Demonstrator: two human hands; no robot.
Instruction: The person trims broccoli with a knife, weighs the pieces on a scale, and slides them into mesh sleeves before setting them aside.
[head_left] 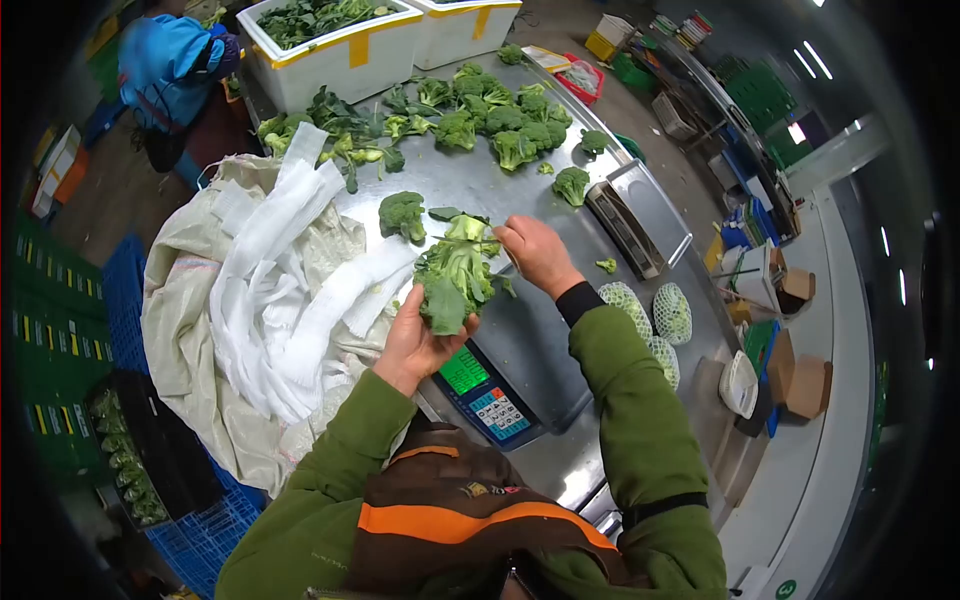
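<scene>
My left hand (pixel 420 340) is wrapped round a broccoli head (pixel 455 270), with its pale cut stalk turned upward and leaves hanging about it. Close against the stalk, my right hand (pixel 538 255) is closed in a pinch; what its fingers hold is too small to make out. Another broccoli crown (pixel 402 216) lies on the metal table just beyond my left hand. Below the held broccoli, a scale (pixel 490 400) shows a lit green display and a keypad. White foam net sleeves (pixel 280 290) are heaped on a woven sack (pixel 185 270) to the left.
Many broccoli heads (pixel 500 118) are piled at the table's far side. Behind them stand white foam boxes (pixel 340 55) with greens. Several netted broccoli (pixel 672 313) and a metal tray (pixel 650 215) are at right. A person in a blue jacket (pixel 165 70) is at far left.
</scene>
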